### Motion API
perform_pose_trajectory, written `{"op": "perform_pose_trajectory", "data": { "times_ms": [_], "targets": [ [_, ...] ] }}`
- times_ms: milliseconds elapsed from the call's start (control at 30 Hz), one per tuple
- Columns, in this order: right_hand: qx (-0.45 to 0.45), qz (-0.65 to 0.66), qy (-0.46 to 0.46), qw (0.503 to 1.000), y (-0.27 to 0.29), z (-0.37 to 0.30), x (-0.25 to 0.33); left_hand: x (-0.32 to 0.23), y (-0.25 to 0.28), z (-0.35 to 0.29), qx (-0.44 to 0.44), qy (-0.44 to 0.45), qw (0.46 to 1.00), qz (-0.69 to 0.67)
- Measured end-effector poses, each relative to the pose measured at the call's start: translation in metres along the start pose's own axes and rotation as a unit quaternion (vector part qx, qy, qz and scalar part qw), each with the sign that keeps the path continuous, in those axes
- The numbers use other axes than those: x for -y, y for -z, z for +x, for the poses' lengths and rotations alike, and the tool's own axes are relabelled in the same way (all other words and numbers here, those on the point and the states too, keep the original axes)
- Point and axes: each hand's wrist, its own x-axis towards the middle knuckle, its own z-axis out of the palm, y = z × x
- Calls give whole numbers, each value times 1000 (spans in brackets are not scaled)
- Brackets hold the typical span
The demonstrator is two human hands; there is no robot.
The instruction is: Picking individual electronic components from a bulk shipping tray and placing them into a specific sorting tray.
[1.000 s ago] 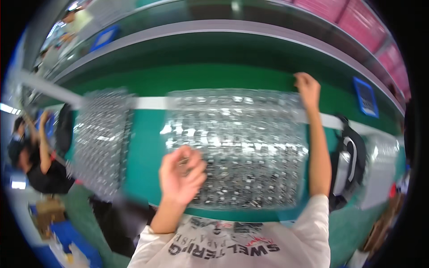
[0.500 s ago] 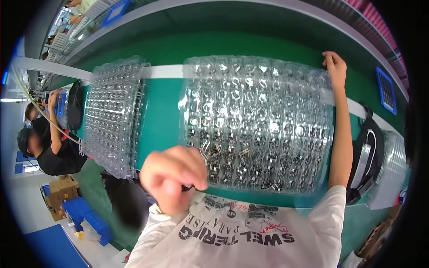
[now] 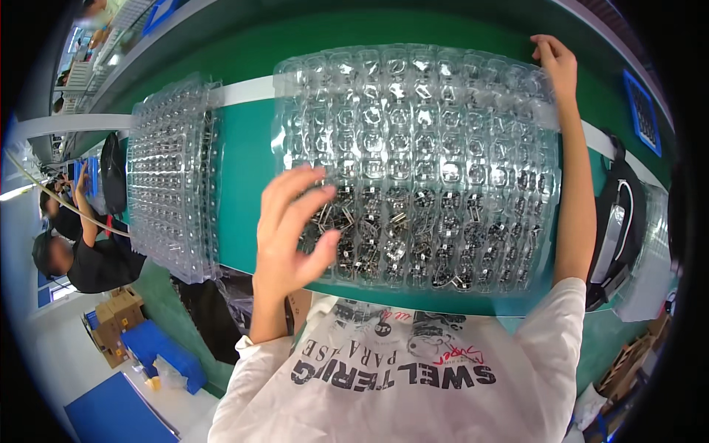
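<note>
A clear plastic blister tray with rows of round pockets lies on the green table in front of me. Small dark metal parts fill its nearer pockets, and some lie loose and askew over the left rows. My left hand hovers at the tray's left edge beside those loose parts, thumb and fingers spread, nothing visible between them. Stretched past the tray's far right corner, my right hand is closed with bent fingers; whatever they may hold is hidden.
A stack of similar filled trays stands to the left. Black bags and more clear trays sit at the right. A co-worker in black is at the far left. Blue bins and cartons are on the floor.
My left hand has moved from near my chest forward to the tray's left edge, and its curled fingers have opened. The right hand stays by the far right corner. The view has shifted slightly.
</note>
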Motion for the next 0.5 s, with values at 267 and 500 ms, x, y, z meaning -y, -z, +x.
{"op": "perform_pose_trajectory", "data": {
  "times_ms": [267, 500],
  "targets": [
    [9, -47, 5, 999, -2, 1, 4, -2, 7, -38, 197, 80, 972, 103],
    [-5, -9, 41, 999, -6, 3, 4, -8, 12, -54, 152, 60, 979, 126]
  ]
}}
